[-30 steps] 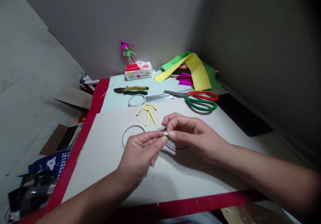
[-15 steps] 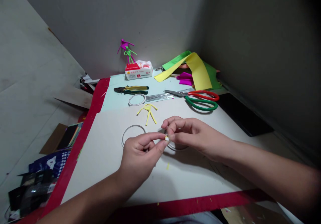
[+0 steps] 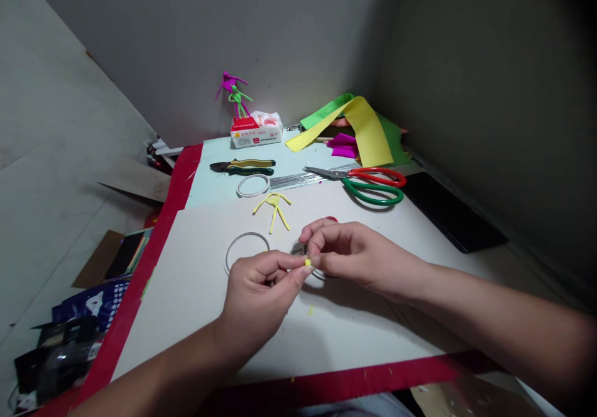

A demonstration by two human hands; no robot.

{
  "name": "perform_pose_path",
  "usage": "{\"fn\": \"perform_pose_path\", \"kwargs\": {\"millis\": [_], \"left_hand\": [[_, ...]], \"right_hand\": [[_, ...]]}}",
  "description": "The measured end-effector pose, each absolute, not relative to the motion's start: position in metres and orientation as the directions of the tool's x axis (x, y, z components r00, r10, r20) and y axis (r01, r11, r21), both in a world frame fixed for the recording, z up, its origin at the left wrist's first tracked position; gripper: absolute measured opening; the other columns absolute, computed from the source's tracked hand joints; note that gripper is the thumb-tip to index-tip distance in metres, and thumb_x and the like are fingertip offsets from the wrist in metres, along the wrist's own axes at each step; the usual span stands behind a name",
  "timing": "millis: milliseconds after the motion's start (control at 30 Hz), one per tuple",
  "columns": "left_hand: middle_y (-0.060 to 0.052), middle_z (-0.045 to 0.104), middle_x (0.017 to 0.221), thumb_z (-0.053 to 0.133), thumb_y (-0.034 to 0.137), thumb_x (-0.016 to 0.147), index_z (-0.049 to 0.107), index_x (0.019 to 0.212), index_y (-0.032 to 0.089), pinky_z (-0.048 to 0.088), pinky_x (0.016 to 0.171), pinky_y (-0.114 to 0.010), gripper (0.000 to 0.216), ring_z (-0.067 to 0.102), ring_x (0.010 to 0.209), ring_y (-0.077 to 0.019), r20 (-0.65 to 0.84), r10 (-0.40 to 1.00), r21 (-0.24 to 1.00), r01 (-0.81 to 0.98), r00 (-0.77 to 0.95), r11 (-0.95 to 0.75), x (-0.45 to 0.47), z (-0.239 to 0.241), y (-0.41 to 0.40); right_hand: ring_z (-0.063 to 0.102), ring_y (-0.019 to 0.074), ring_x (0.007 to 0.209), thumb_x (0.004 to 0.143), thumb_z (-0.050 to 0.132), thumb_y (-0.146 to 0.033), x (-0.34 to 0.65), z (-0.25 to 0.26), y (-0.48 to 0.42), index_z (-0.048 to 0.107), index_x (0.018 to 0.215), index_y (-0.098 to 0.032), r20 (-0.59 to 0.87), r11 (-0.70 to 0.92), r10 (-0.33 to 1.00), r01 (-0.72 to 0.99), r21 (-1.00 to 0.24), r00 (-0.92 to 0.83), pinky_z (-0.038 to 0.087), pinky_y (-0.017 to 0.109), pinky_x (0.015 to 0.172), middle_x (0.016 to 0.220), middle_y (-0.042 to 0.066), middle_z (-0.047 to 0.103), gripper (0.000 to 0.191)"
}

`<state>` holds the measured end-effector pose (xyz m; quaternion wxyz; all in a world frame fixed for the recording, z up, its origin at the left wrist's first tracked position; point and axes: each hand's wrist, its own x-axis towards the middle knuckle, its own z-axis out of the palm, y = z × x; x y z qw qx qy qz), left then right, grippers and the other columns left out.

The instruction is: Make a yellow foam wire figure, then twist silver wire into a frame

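My left hand (image 3: 261,286) and my right hand (image 3: 354,258) meet above a white card sheet (image 3: 196,292), their fingertips pinching a small yellow bit (image 3: 307,262) with a thin wire end beside it. Under my right hand lies a partly hidden wire ring (image 3: 321,274). Left of my hands is a second wire ring (image 3: 245,252). A yellow wire stick figure (image 3: 275,208) lies just beyond them, touched by neither hand.
Beyond the card lie pliers (image 3: 242,167), a small wire coil (image 3: 253,185), a bundle of thin wires (image 3: 298,180) and red-green scissors (image 3: 373,187). Coloured paper strips (image 3: 359,134), a tissue pack (image 3: 256,132), wire figures (image 3: 233,93) and a black tablet (image 3: 448,211) stand near the walls.
My fingers have turned the small piece, so its yellow part now shows instead of the white. My left hand has shifted slightly closer to my right.
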<state>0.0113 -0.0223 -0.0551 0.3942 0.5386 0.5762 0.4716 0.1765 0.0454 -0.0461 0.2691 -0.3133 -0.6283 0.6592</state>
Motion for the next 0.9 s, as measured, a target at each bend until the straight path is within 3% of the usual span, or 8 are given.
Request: {"fn": "perform_pose_path", "kwargs": {"millis": [300, 467, 533, 733, 900], "left_hand": [[0.008, 0.038, 0.04, 0.067, 0.02, 0.074, 0.066, 0.064, 0.014, 0.021, 0.036, -0.019, 0.011, 0.029, 0.037, -0.0045, 0.065, 0.991, 0.969, 0.246, -0.113, -0.035, 0.012, -0.056, -0.023], [0.008, 0.038, 0.039, 0.066, 0.021, 0.075, 0.065, 0.066, 0.015, 0.021, 0.036, -0.018, 0.012, 0.029, 0.037, -0.0046, 0.083, 0.99, 0.973, 0.225, -0.117, -0.055, 0.011, -0.056, -0.025], [0.009, 0.038, 0.04, 0.067, 0.021, 0.076, 0.065, 0.066, 0.016, 0.022, 0.037, -0.018, 0.012, 0.029, 0.038, -0.0046, 0.1, 0.987, 0.972, 0.226, -0.122, -0.071, 0.011, -0.057, -0.025], [0.008, 0.038, 0.043, 0.066, 0.02, 0.077, 0.066, 0.068, 0.016, 0.023, 0.038, -0.018, 0.01, 0.029, 0.04, -0.0045, 0.172, 0.978, 0.95, 0.284, -0.119, -0.132, 0.011, -0.056, -0.026], [0.007, 0.043, 0.042, 0.067, 0.017, 0.075, 0.069, 0.069, 0.014, 0.028, 0.039, -0.018, 0.008, 0.033, 0.041, -0.0051, 0.312, 0.943, 0.875, 0.421, -0.112, -0.239, 0.01, -0.056, -0.027]], "right_hand": [[0.055, 0.0142, 0.088, 0.07, 0.064, -0.011, 0.176, -0.041, 0.044, 0.064, 0.068, -0.015, -0.084, -0.069, 0.776, 0.047, -0.996, -0.626, 0.042, 0.026, 0.079, 0.099, 0.004, 0.055, 0.004], [0.047, 0.0075, 0.064, 0.07, 0.072, -0.023, 0.177, -0.044, 0.045, 0.057, 0.073, -0.016, -0.173, -0.198, 0.768, 0.028, -0.98, -0.616, 0.037, 0.022, 0.056, 0.095, 0.002, 0.055, 0.017], [0.045, 0.0062, 0.061, 0.071, 0.074, -0.027, 0.178, -0.045, 0.045, 0.057, 0.072, -0.015, -0.164, -0.21, 0.757, 0.001, -0.978, -0.633, 0.035, 0.022, 0.054, 0.097, 0.002, 0.055, 0.02], [0.055, 0.0171, 0.099, 0.075, 0.069, -0.02, 0.18, -0.037, 0.039, 0.066, 0.069, -0.016, 0.03, 0.068, 0.81, 0.043, -0.997, -0.585, 0.042, 0.029, 0.085, 0.104, 0.005, 0.055, 0.008], [0.056, 0.0179, 0.101, 0.078, 0.064, -0.015, 0.181, -0.031, 0.036, 0.07, 0.072, -0.015, 0.099, 0.175, 0.815, 0.079, -0.981, -0.572, 0.04, 0.031, 0.09, 0.104, 0.006, 0.055, 0.008]]}}
